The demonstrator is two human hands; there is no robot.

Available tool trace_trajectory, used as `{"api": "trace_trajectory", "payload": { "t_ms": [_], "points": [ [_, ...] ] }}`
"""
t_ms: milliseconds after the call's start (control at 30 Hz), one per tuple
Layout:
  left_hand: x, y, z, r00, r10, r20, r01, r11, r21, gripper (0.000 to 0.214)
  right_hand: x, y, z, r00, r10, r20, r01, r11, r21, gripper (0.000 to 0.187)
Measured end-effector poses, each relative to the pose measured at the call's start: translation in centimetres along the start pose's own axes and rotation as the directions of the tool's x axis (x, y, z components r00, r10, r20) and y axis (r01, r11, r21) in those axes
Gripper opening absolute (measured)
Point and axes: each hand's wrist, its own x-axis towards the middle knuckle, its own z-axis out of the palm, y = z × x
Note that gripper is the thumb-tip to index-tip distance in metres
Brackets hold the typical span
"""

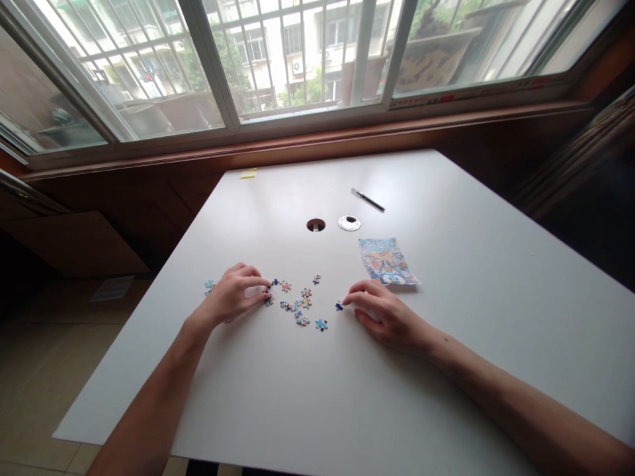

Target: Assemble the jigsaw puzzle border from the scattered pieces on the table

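Small jigsaw puzzle pieces lie loosely scattered in the middle of the white table. My left hand reaches in from the left, its thumb and index fingertip closed around a dark puzzle piece that they partly cover. On the right, my right hand rests with curled fingers, its fingertips at the edge of a dark blue puzzle piece. A light blue piece lies between the hands, nearer to me. Beyond my right hand is a colourful printed picture sheet, its lower edge close to my knuckles.
Farther back on the white table are a round cable hole, its loose silver cover and a black pen. A yellow sticker marks the far left corner. A barred window stands behind the table.
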Motion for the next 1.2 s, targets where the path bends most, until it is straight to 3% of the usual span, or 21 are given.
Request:
{"api": "trace_trajectory", "payload": {
  "t_ms": [133,300,433,667,833,1033,1200],
  "points": [
    [0.4,1.7,0.9,0.997,0.075,-0.021,-0.076,0.997,-0.014,0.029,0.0,-0.1,-0.1,1.0,0.002,-0.001,-0.002,1.0,0.0,0.036],
    [0.5,2.3,0.7,0.99,0.137,0.015,-0.136,0.99,-0.047,0.012,0.1,0.0,-0.1,1.0,0.002,0.0,-0.002,1.0,-0.003,0.034],
    [0.6,2.1,0.7,0.988,0.138,0.076,-0.128,0.985,-0.115,0.011,0.0,0.0,0.0,1.0,0.01,0.0,-0.01,1.0,-0.009,0.033],
    [0.5,1.1,0.2,0.996,0.083,0.012,-0.082,0.992,-0.093,0.013,0.0,-0.1,-0.2,1.0,-0.001,-0.003,0.001,1.0,-0.005,0.032],
    [0.5,2.0,0.5,0.992,0.122,0.033,-0.119,0.99,-0.073,0.014,0.1,-0.2,-0.2,1.0,-0.003,-0.001,0.003,1.0,-0.001,0.033],
    [0.5,3.4,1.5,0.991,0.131,0.03,-0.128,0.989,-0.075,0.047,0.0,0.0,-0.1,1.0,-0.005,0.002,0.005,1.0,-0.009,0.033],
    [0.9,5.3,3.8,0.971,0.176,0.162,-0.178,0.984,-0.002,0.075,0.2,-0.3,0.0,0.999,-0.018,0.052,0.023,0.996,-0.089,0.029]
  ]
}}
